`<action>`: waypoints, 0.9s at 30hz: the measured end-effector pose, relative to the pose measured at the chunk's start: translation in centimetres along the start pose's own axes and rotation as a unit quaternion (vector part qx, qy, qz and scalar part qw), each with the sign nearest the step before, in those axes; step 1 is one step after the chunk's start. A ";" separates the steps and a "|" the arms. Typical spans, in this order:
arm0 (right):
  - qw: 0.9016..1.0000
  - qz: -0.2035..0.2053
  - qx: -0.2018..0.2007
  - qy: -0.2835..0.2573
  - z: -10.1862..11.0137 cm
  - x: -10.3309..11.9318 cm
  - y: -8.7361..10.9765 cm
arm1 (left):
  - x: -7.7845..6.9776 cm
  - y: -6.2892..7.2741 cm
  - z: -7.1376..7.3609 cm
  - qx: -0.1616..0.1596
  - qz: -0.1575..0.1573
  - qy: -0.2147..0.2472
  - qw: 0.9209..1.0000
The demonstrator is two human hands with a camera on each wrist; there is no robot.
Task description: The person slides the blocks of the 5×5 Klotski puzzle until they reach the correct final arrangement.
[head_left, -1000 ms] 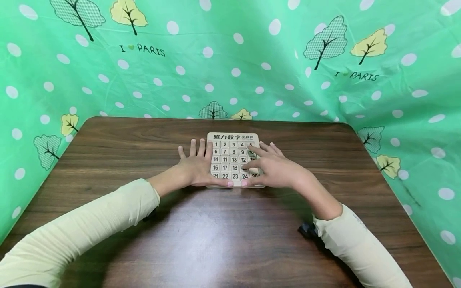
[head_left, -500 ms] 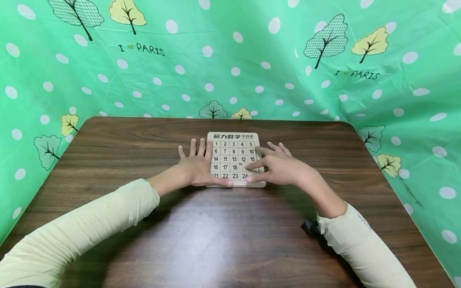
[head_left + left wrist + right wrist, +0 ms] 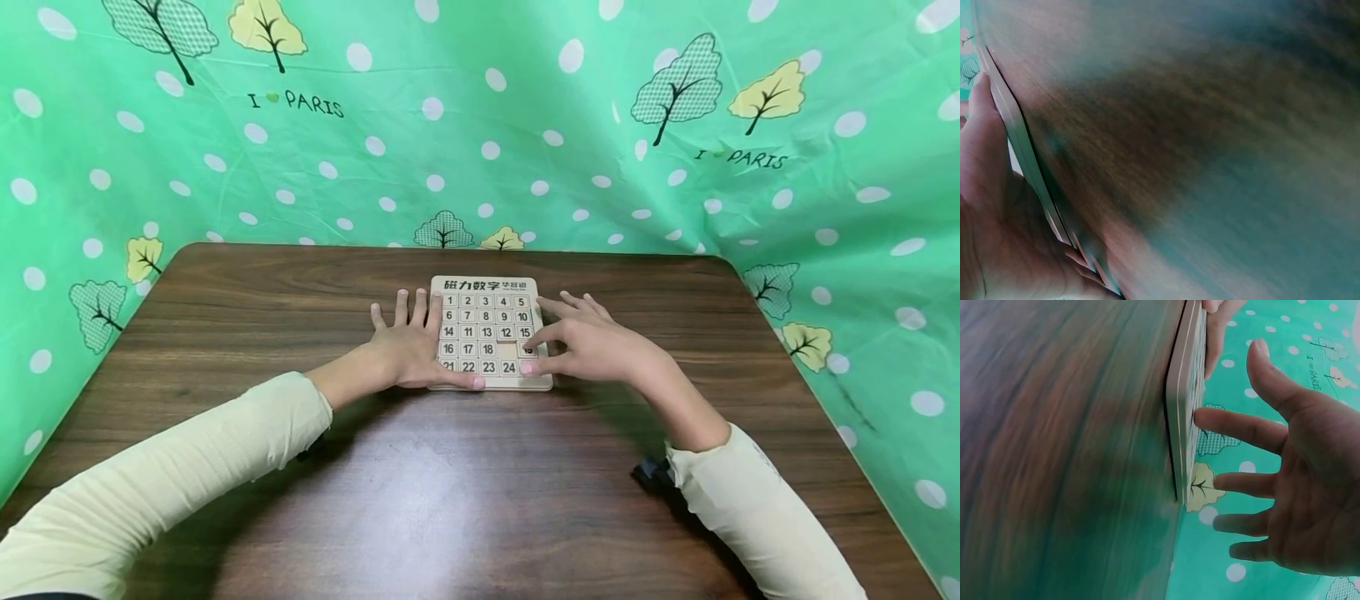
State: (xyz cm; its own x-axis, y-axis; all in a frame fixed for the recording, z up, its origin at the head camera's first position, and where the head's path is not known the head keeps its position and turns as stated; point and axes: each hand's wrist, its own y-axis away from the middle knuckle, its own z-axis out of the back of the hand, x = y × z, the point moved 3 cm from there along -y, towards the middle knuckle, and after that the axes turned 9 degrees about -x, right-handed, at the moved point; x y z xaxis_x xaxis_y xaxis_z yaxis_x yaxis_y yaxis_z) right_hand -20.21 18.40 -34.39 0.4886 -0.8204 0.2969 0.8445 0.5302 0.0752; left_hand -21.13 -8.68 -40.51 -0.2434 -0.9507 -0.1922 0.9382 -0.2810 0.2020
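Note:
A pale sliding number puzzle board (image 3: 501,385) lies on the table, its tiles in rows and columns. My left hand (image 3: 408,342) spreads its fingers along the board's left edge, the thumb over the front rim. In the left wrist view that hand lies against the board's side (image 3: 1022,137). My right hand (image 3: 592,337) reaches in from the right, index fingertip on a tile (image 3: 529,351) in the fourth row's right column, number partly covered. Left of that tile is a gap (image 3: 507,350). In the right wrist view the index finger (image 3: 1241,428) touches the board while thumb and other fingers extend clear of it.
The dark wooden table (image 3: 420,500) has rounded far corners. A green curtain (image 3: 465,108) with white dots and printed trees hangs behind it and on both sides. A small black item (image 3: 651,475) sits beneath the right wrist.
My right hand has moved to the right, and the tile under its index finger has slid from the fourth column to the fifth. The left hand has stayed in place.

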 end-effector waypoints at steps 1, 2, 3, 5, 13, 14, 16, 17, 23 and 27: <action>1.000 0.006 -0.004 0.001 -0.1 0.1 -0.2 | 0.0 0.0 0.0 0.001 0.000 0.001 1.000; 1.000 0.011 -0.006 0.001 -0.1 0.3 -0.3 | 0.0 0.0 0.0 0.002 0.000 0.001 1.000; 1.000 0.014 -0.006 0.000 -0.2 0.6 -0.5 | 0.0 0.0 0.0 0.002 0.000 0.002 1.000; 1.000 0.023 -0.001 0.000 -0.4 1.2 -0.7 | 0.0 0.0 0.0 0.002 0.000 0.002 1.000; 0.998 0.047 0.032 0.015 -1.5 3.3 -1.3 | 0.1 0.1 -0.1 -0.003 -0.001 0.004 1.000; 0.998 0.044 0.035 0.015 -1.5 3.3 -1.3 | 0.1 0.1 -0.1 -0.003 -0.001 0.004 1.000; 0.998 0.035 0.040 0.017 -1.6 3.3 -1.2 | 0.2 0.1 -0.1 -0.004 -0.002 0.001 1.000; 0.999 0.032 0.041 0.018 -1.5 3.2 -1.2 | 0.2 0.0 -0.1 -0.005 -0.002 0.000 1.000; 0.999 0.005 0.044 0.016 -1.3 2.3 -0.7 | 0.1 0.0 -0.1 -0.008 -0.003 -0.012 1.000; 0.999 -0.013 0.041 0.015 -1.0 1.5 -0.2 | 0.0 0.0 0.0 -0.009 -0.004 -0.017 1.000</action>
State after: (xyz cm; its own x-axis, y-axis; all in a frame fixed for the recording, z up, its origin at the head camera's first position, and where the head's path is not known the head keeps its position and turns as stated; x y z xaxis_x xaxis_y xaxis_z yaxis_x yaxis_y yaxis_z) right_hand -19.48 16.86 -34.90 0.4746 -0.8393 0.2654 0.8364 0.5239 0.1613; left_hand -21.09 -8.70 -40.52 -0.2581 -0.9526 -0.1608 0.9405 -0.2859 0.1838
